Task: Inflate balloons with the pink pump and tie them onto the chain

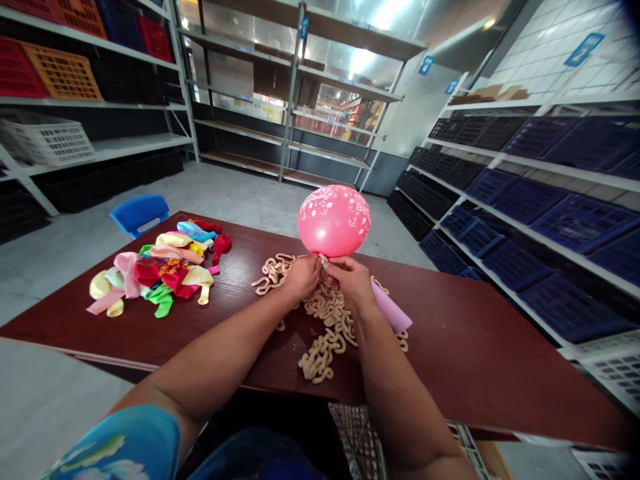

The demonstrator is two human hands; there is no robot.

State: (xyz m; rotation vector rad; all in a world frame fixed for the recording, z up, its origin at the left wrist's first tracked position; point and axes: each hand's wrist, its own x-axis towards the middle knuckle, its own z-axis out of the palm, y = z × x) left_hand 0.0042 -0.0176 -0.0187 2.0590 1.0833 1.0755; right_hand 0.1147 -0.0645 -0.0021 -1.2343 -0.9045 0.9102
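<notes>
An inflated pink balloon (334, 221) with white print stands above the table, its neck end down between my two hands. My left hand (304, 276) is closed at the balloon's base, fingertips pinched together. Opposite it, my right hand (351, 279) also pinches there, thumb and fingers close to the left fingertips. A bit of beige cord shows between them. Curly beige cord (327, 310) lies heaped under and around both hands. Beside my right wrist rests a pale purple cylinder (391, 305). Uninflated balloons (173, 267) in many colours are piled on the left of the table.
The dark red-brown table (465, 340) spans the view. A blue chair (140, 215) stands behind its left corner. Shelves with crates (55, 70) are at the left, shelves with dark blue crates (575, 230) at the right, and a metal rack (287, 100) at the back.
</notes>
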